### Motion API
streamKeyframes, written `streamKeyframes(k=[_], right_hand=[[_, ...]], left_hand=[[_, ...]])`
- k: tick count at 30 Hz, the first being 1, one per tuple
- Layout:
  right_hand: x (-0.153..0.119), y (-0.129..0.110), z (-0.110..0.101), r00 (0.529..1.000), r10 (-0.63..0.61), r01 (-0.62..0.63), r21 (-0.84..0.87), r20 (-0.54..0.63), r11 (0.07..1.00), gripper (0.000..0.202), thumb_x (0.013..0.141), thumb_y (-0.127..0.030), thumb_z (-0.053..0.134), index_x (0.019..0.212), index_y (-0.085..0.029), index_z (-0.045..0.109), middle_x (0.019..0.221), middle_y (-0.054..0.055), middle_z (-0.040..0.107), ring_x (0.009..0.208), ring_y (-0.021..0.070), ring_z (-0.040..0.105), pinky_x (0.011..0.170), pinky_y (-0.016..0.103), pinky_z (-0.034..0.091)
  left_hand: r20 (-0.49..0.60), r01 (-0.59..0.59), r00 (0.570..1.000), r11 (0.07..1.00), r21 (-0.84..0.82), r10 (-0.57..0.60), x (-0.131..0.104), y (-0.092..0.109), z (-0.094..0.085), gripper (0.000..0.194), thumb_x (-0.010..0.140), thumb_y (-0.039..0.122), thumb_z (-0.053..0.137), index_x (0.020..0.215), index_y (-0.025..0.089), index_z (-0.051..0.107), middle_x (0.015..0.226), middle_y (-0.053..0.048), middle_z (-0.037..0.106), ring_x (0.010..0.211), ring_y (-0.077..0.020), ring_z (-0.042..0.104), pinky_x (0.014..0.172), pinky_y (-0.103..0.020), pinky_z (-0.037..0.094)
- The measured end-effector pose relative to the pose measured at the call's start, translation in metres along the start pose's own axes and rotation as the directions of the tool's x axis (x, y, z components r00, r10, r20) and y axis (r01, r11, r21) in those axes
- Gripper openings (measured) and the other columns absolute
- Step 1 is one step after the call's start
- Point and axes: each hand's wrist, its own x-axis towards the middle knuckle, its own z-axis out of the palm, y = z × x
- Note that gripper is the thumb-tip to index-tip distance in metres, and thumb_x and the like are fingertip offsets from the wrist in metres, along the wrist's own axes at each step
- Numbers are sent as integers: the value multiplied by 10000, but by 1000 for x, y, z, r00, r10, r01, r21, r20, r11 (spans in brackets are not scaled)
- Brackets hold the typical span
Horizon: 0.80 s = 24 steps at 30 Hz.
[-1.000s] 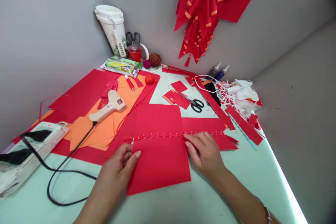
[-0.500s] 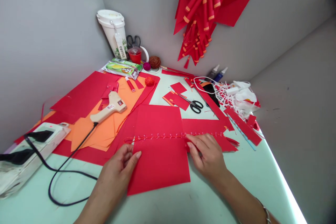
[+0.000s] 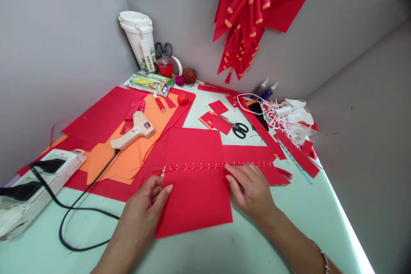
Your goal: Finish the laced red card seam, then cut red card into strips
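From the head camera, a red sheet (image 3: pixel 195 199) lies at the near middle of a pale green table (image 3: pixel 289 218), a knotted red cord (image 3: pixel 192 167) running left to right across it and on over red paper (image 3: pixel 247 153) at right. The left hand (image 3: pixel 147 199) pinches the sheet's left edge between thumb and curled fingers; the right hand (image 3: pixel 248 186) rests fingertips on the cord at the sheet's right edge, though whether it grips cannot be told. A glue gun (image 3: pixel 133 132) lies farther left, scissors (image 3: pixel 239 130) far right of the sheet.
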Motion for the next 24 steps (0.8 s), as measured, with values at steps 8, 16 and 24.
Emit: streamKeyframes(k=[8,16,24], right_hand=[[0,2,2,999,47,-47,-8,-4,999,236,923,-187,550,1121,-161,676,838,75,651,775,193,545,706,340,454],[-2,0,0,1000,0,2,-56,25,998,238,905,-180,577,1119,-162,678,853,79,663,763,199,514,683,345,428],[-1,2,0,1000,21,-21,-42,1,999,246,916,-186,559,1136,-161,666,843,78,656,764,197,533,682,341,436]], left_hand=[[-11,-25,1000,999,21,25,0,-6,0,360,803,587,537,778,236,462,644,50,483,612,-162,499,556,-251,401],[-12,-9,1000,999,44,9,1,-7,2,376,800,608,521,814,237,467,660,44,521,640,-172,526,575,-253,410],[-42,-19,999,999,36,20,-1,0,1,348,772,581,552,784,236,509,647,29,565,615,-181,548,563,-261,434]])
